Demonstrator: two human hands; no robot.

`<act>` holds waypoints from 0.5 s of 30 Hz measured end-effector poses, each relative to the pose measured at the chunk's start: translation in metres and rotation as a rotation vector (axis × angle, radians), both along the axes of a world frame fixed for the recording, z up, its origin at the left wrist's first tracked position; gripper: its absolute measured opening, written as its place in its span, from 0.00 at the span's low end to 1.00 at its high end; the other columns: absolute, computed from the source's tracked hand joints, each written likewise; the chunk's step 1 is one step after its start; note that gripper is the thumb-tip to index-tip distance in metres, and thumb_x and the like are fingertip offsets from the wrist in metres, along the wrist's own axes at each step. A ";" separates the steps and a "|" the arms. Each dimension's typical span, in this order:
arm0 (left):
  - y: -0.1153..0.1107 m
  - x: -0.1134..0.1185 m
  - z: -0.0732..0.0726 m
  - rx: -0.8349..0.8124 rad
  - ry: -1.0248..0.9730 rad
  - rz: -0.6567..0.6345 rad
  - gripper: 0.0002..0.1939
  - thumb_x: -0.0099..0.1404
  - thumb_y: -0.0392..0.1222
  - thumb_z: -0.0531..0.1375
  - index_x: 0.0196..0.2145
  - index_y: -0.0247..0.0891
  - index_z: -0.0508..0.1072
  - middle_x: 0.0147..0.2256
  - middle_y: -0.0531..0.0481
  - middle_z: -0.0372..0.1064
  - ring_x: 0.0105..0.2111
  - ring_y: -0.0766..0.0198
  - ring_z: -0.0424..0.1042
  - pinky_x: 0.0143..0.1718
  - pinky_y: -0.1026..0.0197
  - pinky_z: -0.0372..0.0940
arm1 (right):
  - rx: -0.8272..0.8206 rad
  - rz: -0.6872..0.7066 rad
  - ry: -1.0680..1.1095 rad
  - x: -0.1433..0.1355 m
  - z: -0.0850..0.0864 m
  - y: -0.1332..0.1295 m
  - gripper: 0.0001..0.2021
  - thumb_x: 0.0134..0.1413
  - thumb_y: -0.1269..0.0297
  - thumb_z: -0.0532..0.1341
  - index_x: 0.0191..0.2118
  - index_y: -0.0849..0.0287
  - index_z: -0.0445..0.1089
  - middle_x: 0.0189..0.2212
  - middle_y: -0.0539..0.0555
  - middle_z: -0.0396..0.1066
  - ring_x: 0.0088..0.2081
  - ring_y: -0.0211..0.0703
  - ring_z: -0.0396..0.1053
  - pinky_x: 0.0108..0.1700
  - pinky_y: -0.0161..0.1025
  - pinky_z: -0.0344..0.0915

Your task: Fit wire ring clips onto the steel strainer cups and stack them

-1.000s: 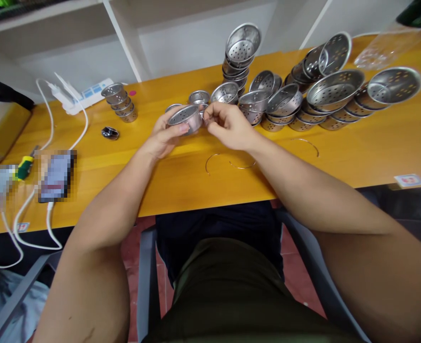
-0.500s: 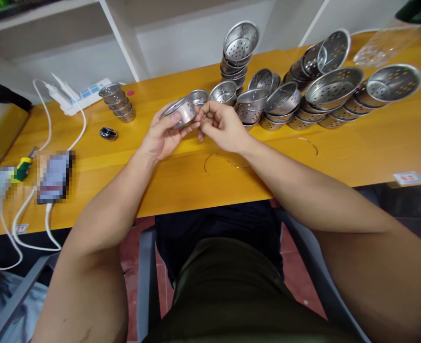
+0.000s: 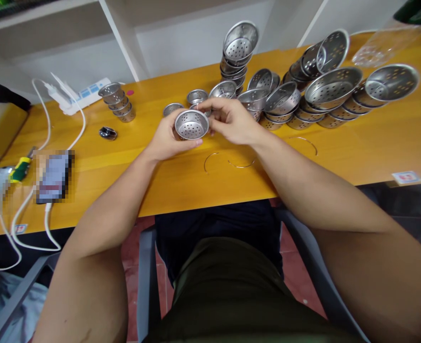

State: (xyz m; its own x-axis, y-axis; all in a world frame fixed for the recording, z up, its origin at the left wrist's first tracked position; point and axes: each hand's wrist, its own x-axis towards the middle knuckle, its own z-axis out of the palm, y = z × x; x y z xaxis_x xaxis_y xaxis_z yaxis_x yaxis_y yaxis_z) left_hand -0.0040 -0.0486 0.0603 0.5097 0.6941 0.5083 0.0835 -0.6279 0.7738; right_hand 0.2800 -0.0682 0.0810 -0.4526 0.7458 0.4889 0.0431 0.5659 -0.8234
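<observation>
My left hand (image 3: 167, 138) is closed around a small perforated metal cup (image 3: 192, 126), its open mouth turned toward me. Thumb below and fingers behind, it keeps the cup above the table. My right hand (image 3: 230, 119) is at the cup's right rim with its fingers bent; whatever is between them is hidden. Just behind are two more small cups, one at the left (image 3: 173, 109) and another (image 3: 197, 96) at the right. Thin curved wires lie in front of my hands: a short one (image 3: 206, 163), a second (image 3: 241, 166) by my right wrist, and a third (image 3: 308, 142) farther right.
Many perforated metal cups stand right of my hands, including a tall stack (image 3: 239, 45) and wide bowls (image 3: 334, 88). At left are a small cup stack (image 3: 119, 102), a black object (image 3: 108, 133), a power strip (image 3: 85, 97), a phone (image 3: 54, 177), white cables and a green-yellow screwdriver (image 3: 21, 169).
The cup in my left hand has turned from a sideways tilt to face me, and came slightly nearer. My right hand shifted a little right and down, staying beside it.
</observation>
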 end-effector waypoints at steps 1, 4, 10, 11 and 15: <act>0.000 -0.001 -0.001 0.005 0.003 -0.011 0.57 0.54 0.77 0.94 0.69 0.43 0.86 0.61 0.38 0.87 0.62 0.37 0.89 0.73 0.32 0.83 | 0.005 0.015 -0.014 0.001 -0.001 0.001 0.24 0.72 0.37 0.84 0.60 0.47 0.88 0.56 0.58 0.88 0.47 0.56 0.84 0.52 0.54 0.92; 0.002 -0.001 -0.006 0.034 -0.016 -0.033 0.56 0.56 0.79 0.92 0.69 0.43 0.85 0.61 0.38 0.87 0.63 0.37 0.89 0.74 0.31 0.83 | 0.002 0.073 -0.015 0.001 -0.005 0.003 0.26 0.70 0.36 0.85 0.59 0.47 0.88 0.56 0.58 0.89 0.50 0.58 0.86 0.58 0.56 0.93; 0.002 0.000 -0.004 0.169 -0.004 -0.033 0.63 0.55 0.84 0.90 0.75 0.47 0.81 0.68 0.36 0.84 0.72 0.29 0.85 0.81 0.24 0.77 | 0.019 0.044 0.079 0.002 -0.001 0.004 0.34 0.70 0.25 0.84 0.61 0.49 0.88 0.56 0.60 0.90 0.55 0.63 0.89 0.65 0.63 0.92; 0.002 0.000 -0.003 0.184 0.007 -0.038 0.64 0.56 0.84 0.90 0.76 0.47 0.80 0.69 0.36 0.83 0.72 0.29 0.84 0.82 0.23 0.76 | 0.025 0.024 0.083 0.003 0.000 0.004 0.35 0.69 0.24 0.85 0.60 0.49 0.88 0.56 0.61 0.90 0.55 0.63 0.89 0.66 0.63 0.91; 0.000 0.001 0.000 0.194 0.026 -0.051 0.64 0.57 0.84 0.89 0.78 0.48 0.79 0.71 0.35 0.83 0.75 0.27 0.83 0.85 0.21 0.72 | 0.009 -0.036 0.055 0.006 0.002 0.004 0.37 0.67 0.20 0.83 0.56 0.50 0.86 0.53 0.61 0.89 0.54 0.63 0.88 0.65 0.61 0.91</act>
State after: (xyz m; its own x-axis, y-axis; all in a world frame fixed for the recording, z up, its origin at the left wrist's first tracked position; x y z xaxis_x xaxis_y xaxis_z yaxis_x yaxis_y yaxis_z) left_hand -0.0025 -0.0485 0.0601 0.5561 0.5574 0.6165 0.0662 -0.7691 0.6357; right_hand 0.2858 -0.0642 0.0831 -0.3980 0.7564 0.5190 0.0181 0.5721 -0.8200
